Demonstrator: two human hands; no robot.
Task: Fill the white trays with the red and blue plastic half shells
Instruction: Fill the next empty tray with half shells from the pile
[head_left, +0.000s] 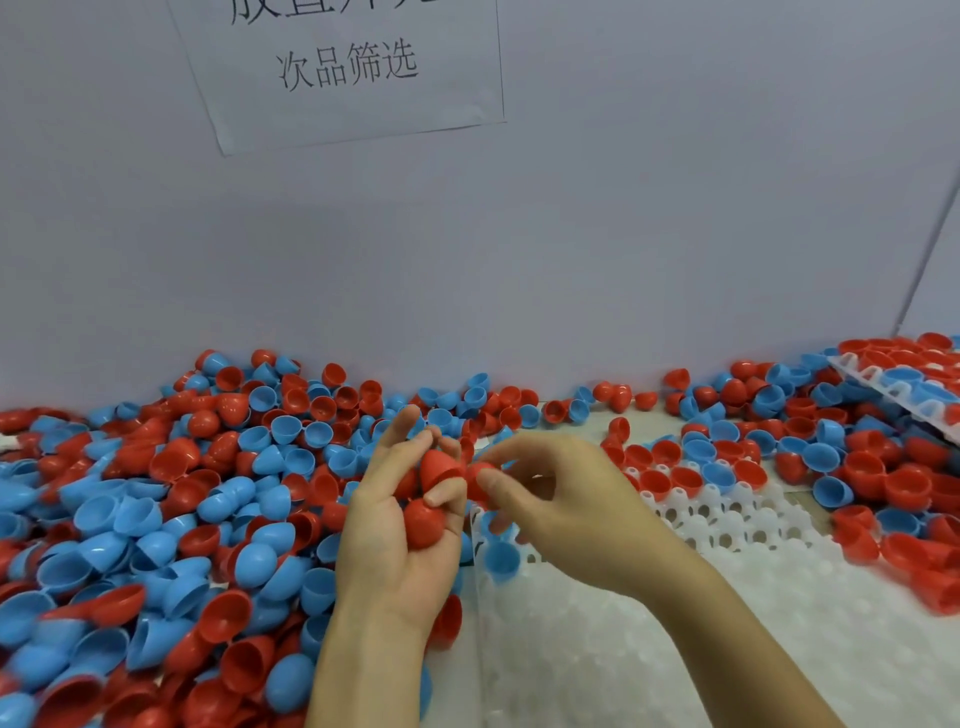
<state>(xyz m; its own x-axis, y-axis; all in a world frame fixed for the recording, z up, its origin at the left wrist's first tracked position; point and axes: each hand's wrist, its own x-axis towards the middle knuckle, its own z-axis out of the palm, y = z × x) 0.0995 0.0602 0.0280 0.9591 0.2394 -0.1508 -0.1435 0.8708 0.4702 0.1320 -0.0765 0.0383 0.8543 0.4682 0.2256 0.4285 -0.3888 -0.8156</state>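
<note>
One head-worn view, looking forward and down from close above the left hand (400, 525) and right hand (561, 509), facing a grey wall (623, 234) right behind the bench.

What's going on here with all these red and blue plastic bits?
A person is filling a white tray with half shells from a big loose pile. The left hand holds several red shells; the right hand pinches another red one. Only the tray's far rows are filled. A fuller tray sits far right.
</note>
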